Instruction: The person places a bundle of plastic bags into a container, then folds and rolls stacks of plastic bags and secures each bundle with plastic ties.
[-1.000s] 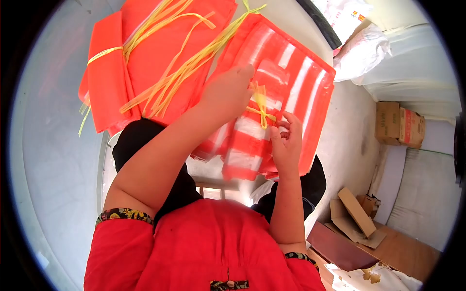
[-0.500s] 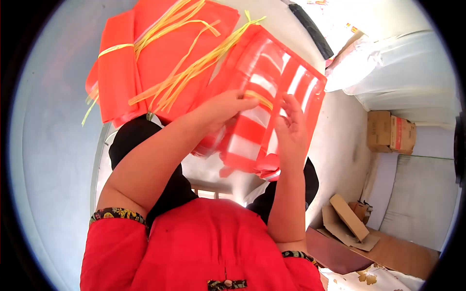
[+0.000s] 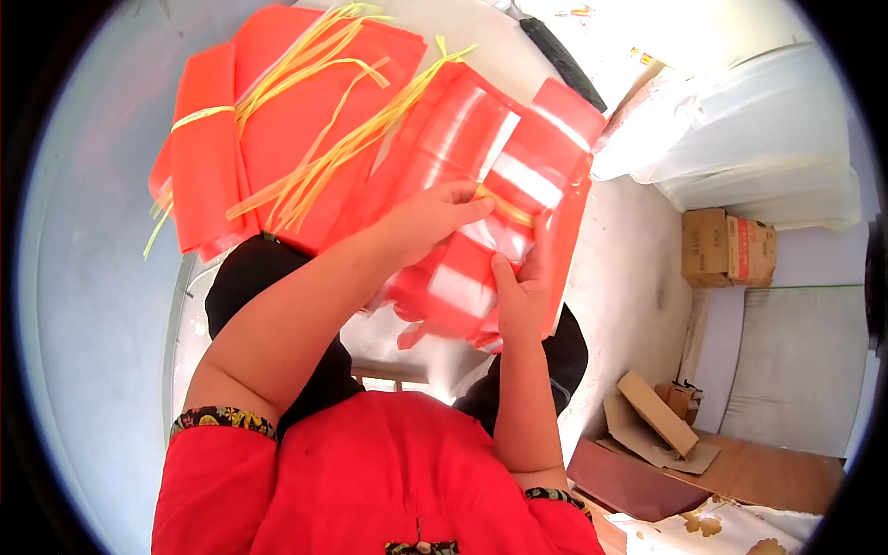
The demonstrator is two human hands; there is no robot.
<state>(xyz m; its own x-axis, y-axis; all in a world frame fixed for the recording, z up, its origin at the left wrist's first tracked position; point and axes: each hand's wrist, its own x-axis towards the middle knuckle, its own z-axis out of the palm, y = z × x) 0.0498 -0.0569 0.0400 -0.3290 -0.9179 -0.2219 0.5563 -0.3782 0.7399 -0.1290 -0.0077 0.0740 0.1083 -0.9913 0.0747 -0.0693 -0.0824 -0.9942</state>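
Note:
Red plastic bags with white stripes (image 3: 462, 289) lie folded in a stack over my lap. A short yellow strip (image 3: 507, 207) crosses the top of them. My left hand (image 3: 444, 215) is closed, with thumb and fingers pinching the strip's left end. My right hand (image 3: 524, 289) grips the striped bags from the near right side; its thumb rests on top and its fingertips reach the strip's right end. Some of its fingers are hidden by the plastic. Beside them, to the left, is a larger pile of plain red plastic (image 3: 305, 120).
Long yellow strips (image 3: 342, 153) lie loose over the red pile, and another yellow tie (image 3: 205, 116) wraps a folded red bundle. A black roll (image 3: 562, 63) lies behind. To the right are a cardboard box (image 3: 721, 248) and flattened cardboard (image 3: 652, 425).
My right hand has moved in from hanging partly open over the bags to grasping them. The striped plastic on the right is now folded over at an angle. The whole view has shifted slightly.

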